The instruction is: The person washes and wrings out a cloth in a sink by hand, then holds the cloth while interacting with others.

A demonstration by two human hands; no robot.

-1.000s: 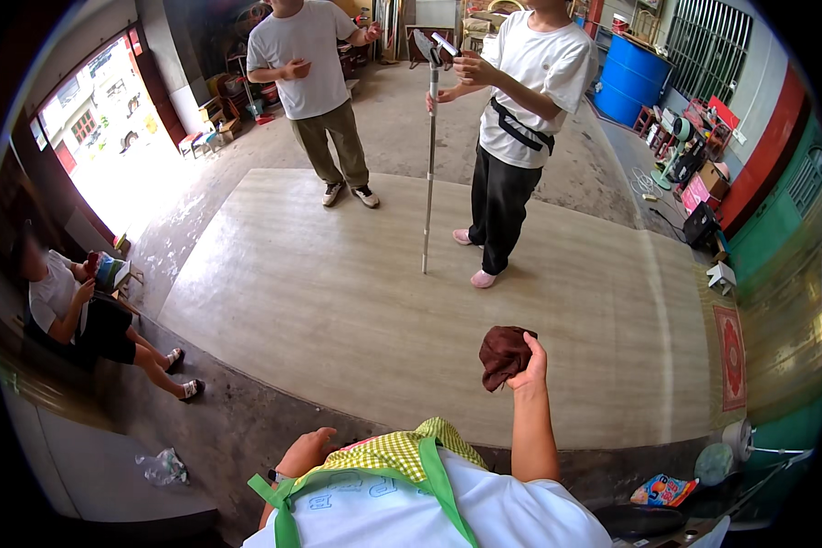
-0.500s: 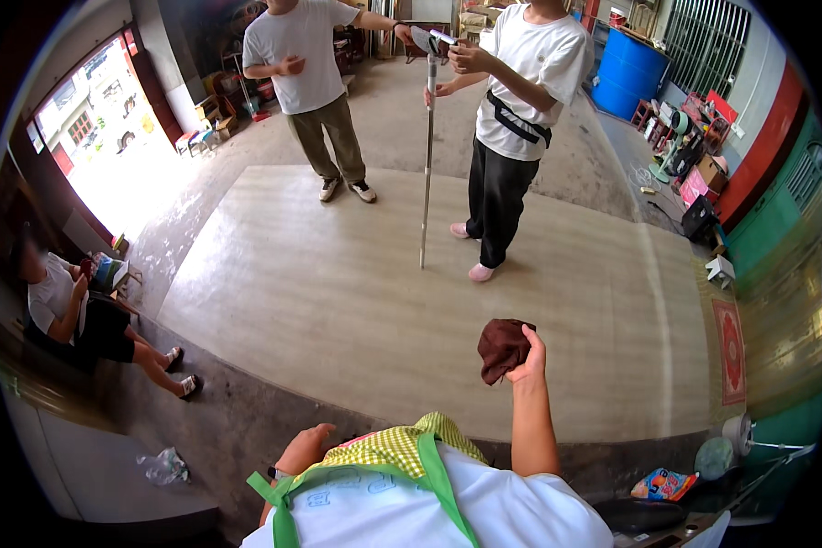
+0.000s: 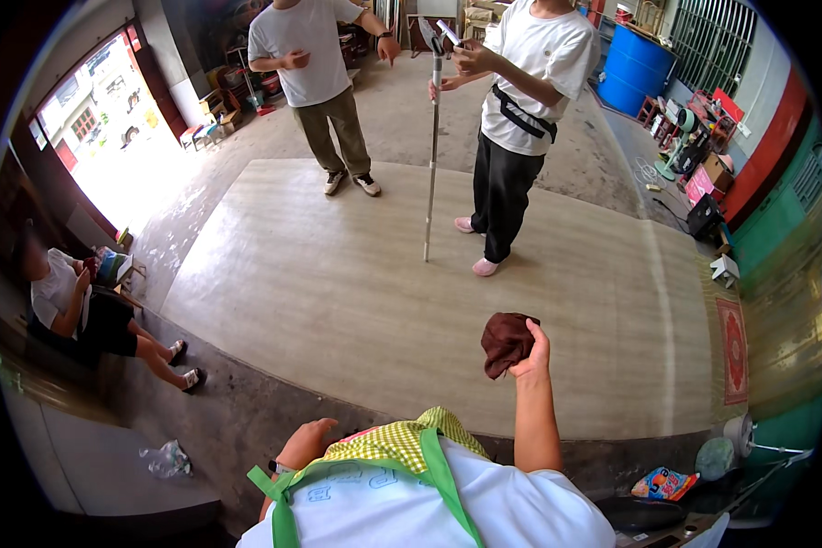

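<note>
Above the edge of a pale floor mat (image 3: 402,301), the right hand (image 3: 532,354) is gripping a bunched brown cloth (image 3: 506,340), fingers closed round its near side and thumb up, the forearm rising from the lower frame so the cloth is hanging clear of the body and of the floor. The wad is drooping from the grip rather than lying flat, which suggests it is being carried, not used on a surface. The left hand (image 3: 307,441) is resting low against the wearer's chest, fingers curled loosely and holding nothing that can be made out, beside a green-and-yellow checked apron top (image 3: 402,441) with bright green straps (image 3: 279,498).

Farther out on the mat, a person in a white shirt and black trousers (image 3: 519,128) is steadying a tall thin pole (image 3: 432,146) upright, its foot planted on the mat, while looking at something small held at its top. A second person in a grey shirt (image 3: 315,87) is standing just off the mat's far edge, one arm reaching toward the pole. At left, a seated person (image 3: 82,310) is sitting by the bright doorway. A blue barrel (image 3: 639,78) is standing against the far wall, a red rug (image 3: 732,352) is lying at right, and a crumpled plastic bag (image 3: 166,459) is sitting on the grey ledge at lower left.
</note>
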